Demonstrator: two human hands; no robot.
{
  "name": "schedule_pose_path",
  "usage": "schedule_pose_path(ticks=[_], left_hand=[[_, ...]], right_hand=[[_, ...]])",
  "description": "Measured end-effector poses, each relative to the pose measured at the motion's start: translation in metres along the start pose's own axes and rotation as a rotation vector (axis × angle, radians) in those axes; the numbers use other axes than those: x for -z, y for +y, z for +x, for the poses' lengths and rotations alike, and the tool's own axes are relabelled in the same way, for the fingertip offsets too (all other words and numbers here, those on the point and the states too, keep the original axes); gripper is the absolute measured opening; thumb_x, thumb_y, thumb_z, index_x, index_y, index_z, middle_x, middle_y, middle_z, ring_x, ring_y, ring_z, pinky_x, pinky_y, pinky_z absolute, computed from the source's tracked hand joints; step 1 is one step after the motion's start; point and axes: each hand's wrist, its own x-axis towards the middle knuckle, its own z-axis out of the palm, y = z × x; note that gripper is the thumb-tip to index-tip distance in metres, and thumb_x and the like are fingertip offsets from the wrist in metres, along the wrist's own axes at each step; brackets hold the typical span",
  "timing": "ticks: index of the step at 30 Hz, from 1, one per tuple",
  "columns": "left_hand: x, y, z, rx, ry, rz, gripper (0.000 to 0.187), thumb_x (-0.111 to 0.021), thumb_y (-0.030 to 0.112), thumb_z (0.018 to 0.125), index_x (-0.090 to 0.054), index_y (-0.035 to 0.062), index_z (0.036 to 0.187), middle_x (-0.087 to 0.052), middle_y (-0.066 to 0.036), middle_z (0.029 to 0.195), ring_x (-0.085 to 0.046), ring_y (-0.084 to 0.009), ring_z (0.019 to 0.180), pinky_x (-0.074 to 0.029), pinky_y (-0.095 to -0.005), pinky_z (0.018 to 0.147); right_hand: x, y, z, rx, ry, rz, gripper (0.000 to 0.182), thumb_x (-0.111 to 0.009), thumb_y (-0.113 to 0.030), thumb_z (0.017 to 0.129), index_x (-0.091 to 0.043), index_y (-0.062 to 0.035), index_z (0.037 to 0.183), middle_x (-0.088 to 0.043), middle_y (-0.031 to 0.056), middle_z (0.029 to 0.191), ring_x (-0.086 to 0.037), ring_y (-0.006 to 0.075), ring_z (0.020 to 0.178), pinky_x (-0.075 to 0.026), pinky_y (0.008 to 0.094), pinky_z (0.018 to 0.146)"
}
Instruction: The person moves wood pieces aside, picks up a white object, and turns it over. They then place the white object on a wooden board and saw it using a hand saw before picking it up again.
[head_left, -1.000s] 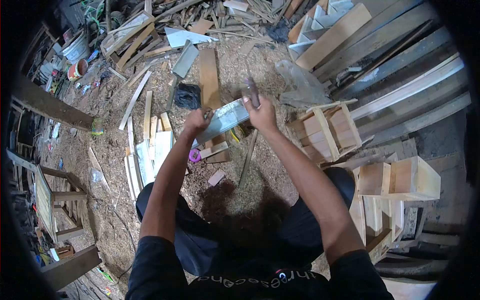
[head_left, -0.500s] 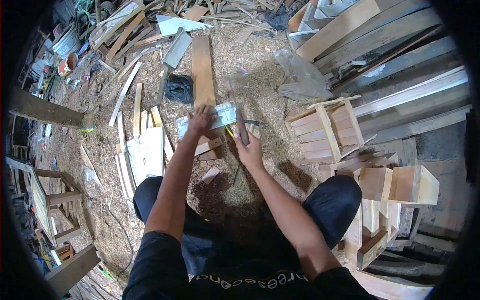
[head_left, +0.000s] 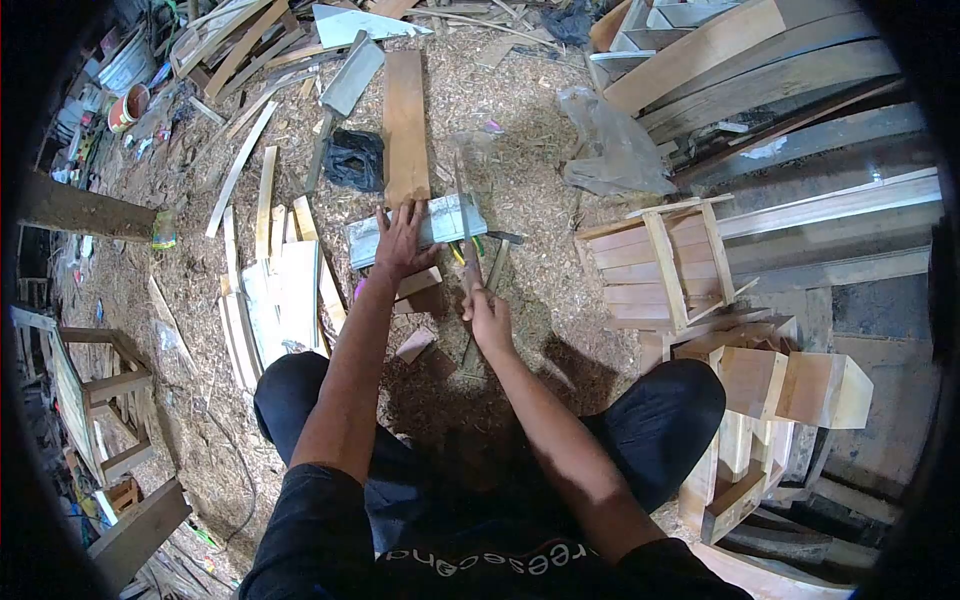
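Observation:
My left hand (head_left: pixel 402 245) lies with its fingers spread on a whitish painted board (head_left: pixel 440 222), pressing on it from above. Beneath the far side of that board runs a long brown plank (head_left: pixel 405 120), pointing away from me. My right hand (head_left: pixel 489 318) is wrapped round the handle of a handsaw (head_left: pixel 472 262). The saw's thin blade crosses the board near its right end and points forward. Just right of the saw, a dark-headed tool (head_left: pixel 505 238) lies partly hidden. Short wood blocks (head_left: pixel 420 285) sit below the board, close to my left wrist.
Offcuts and a white panel (head_left: pixel 290 300) lie to the left. A black plastic bag (head_left: pixel 355 160) is beside the plank, and a clear plastic bag (head_left: pixel 612 150) lies farther right. Wooden crate-like pieces (head_left: pixel 665 265) and stacked boards line the right side. Sawdust covers the ground.
My right hand has drawn the saw back toward me and slightly down. My left hand stays on the board, which appears shifted a little as the view moves.

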Motion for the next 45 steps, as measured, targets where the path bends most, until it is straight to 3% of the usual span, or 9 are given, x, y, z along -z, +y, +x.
schedule_pose_path(ticks=[5,10,13,19,22,26,34,38,45], left_hand=[[0.009,0.006,0.008,0.039,-0.100,-0.014,0.105,-0.071,0.064,0.075,-0.032,0.0057,0.152,-0.040,-0.021,0.149,-0.035,-0.0385,0.141,-0.013,-0.0721,0.114],[0.009,0.004,0.014,0.151,-0.192,-0.093,0.107,-0.082,0.052,0.067,-0.034,0.0079,0.153,-0.040,-0.020,0.150,-0.036,-0.0373,0.142,-0.012,-0.0697,0.115],[0.002,-0.005,0.010,-0.014,-0.053,-0.073,0.117,-0.076,0.071,0.065,-0.034,0.0085,0.154,-0.040,-0.021,0.150,-0.032,-0.0385,0.144,-0.012,-0.0665,0.117],[0.000,-0.003,0.003,-0.061,0.032,-0.162,0.082,-0.067,0.055,0.085,-0.044,0.0078,0.148,-0.045,-0.020,0.147,-0.038,-0.0380,0.141,-0.013,-0.0616,0.119],[-0.007,0.008,0.015,0.121,0.237,-0.333,0.043,-0.059,0.035,0.094,-0.061,0.0055,0.125,-0.056,-0.019,0.130,-0.048,-0.0364,0.127,-0.025,-0.0554,0.114],[-0.022,0.021,0.023,0.221,0.423,-0.068,0.034,-0.060,0.027,0.090,-0.061,0.0053,0.116,-0.058,-0.019,0.118,-0.052,-0.0360,0.118,-0.030,-0.0547,0.111],[-0.009,0.017,0.036,0.240,0.133,0.016,0.053,-0.062,0.031,0.083,-0.055,0.0025,0.126,-0.056,-0.017,0.128,-0.051,-0.0352,0.119,-0.033,-0.0570,0.106],[-0.013,0.016,0.035,0.231,0.137,0.034,0.051,-0.063,0.031,0.082,-0.054,0.0035,0.124,-0.055,-0.016,0.128,-0.049,-0.0345,0.122,-0.034,-0.0544,0.105],[0.003,0.018,0.036,0.223,0.027,-0.022,0.046,-0.065,0.027,0.079,-0.056,0.0042,0.118,-0.056,-0.015,0.120,-0.050,-0.0334,0.119,-0.035,-0.0515,0.104]], right_hand=[[0.004,-0.004,0.011,0.176,0.246,-0.357,0.049,-0.063,-0.041,0.098,-0.062,-0.0016,0.069,-0.054,0.0010,0.057,-0.053,0.0141,0.052,-0.041,0.0351,0.051],[0.003,-0.022,0.016,0.200,0.237,-0.227,0.056,-0.063,-0.046,0.098,-0.056,-0.0032,0.062,-0.051,-0.0024,0.057,-0.048,0.0117,0.054,-0.039,0.0353,0.052],[0.007,-0.024,0.019,0.165,0.224,-0.399,0.053,-0.064,-0.045,0.097,-0.064,0.0015,0.071,-0.057,0.0103,0.055,-0.058,0.0215,0.054,-0.046,0.0397,0.056],[-0.003,-0.019,-0.003,0.159,0.170,-0.452,0.054,-0.063,-0.046,0.097,-0.063,0.0019,0.073,-0.057,0.0134,0.056,-0.059,0.0263,0.054,-0.046,0.0429,0.056],[-0.009,-0.013,-0.001,0.191,0.206,-0.461,0.055,-0.062,-0.047,0.097,-0.062,0.0014,0.071,-0.052,0.0126,0.053,-0.055,0.0237,0.052,-0.043,0.0424,0.054],[-0.015,-0.009,-0.001,0.201,0.200,-0.390,0.058,-0.061,-0.048,0.097,-0.059,0.0022,0.068,-0.051,0.0106,0.053,-0.051,0.0216,0.049,-0.041,0.0432,0.052],[-0.014,-0.015,-0.013,-0.030,0.101,-0.264,0.052,-0.060,-0.042,0.100,-0.059,0.0012,0.072,-0.051,-0.0015,0.062,-0.048,0.0090,0.059,-0.042,0.0313,0.056],[-0.018,-0.011,-0.007,0.073,0.045,-0.135,0.046,-0.061,-0.037,0.101,-0.059,-0.0028,0.071,-0.051,-0.0030,0.063,-0.046,0.0065,0.060,-0.041,0.0270,0.056],[-0.018,-0.016,0.011,-0.205,0.047,-0.057,0.045,-0.065,-0.038,0.099,-0.056,-0.0071,0.067,-0.049,-0.0043,0.063,-0.044,0.0047,0.054,-0.035,0.0232,0.049]])
